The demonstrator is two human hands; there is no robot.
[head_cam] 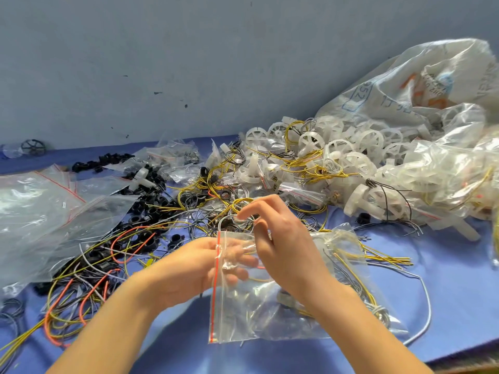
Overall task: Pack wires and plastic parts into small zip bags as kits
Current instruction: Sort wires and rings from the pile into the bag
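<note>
A small clear zip bag (237,314) with a red seal line hangs in front of me over the blue table. My left hand (189,268) grips its top edge, fingers partly inside the mouth. My right hand (280,238) is at the bag's opening, thumb and forefinger pinching a grey wire loop (229,221) above the mouth. Inside the bag I see a whitish plastic part and yellow wire, blurred by the plastic. Loose yellow, orange, grey and black wires (89,279) lie at the left.
Black plastic rings (151,209) lie scattered mid-table. White plastic wheels (348,149) are heaped at the back right, spilling from a big clear sack (421,85). Empty zip bags (40,211) lie at the left. Packed bags (442,179) pile at the right. A blue wall stands behind.
</note>
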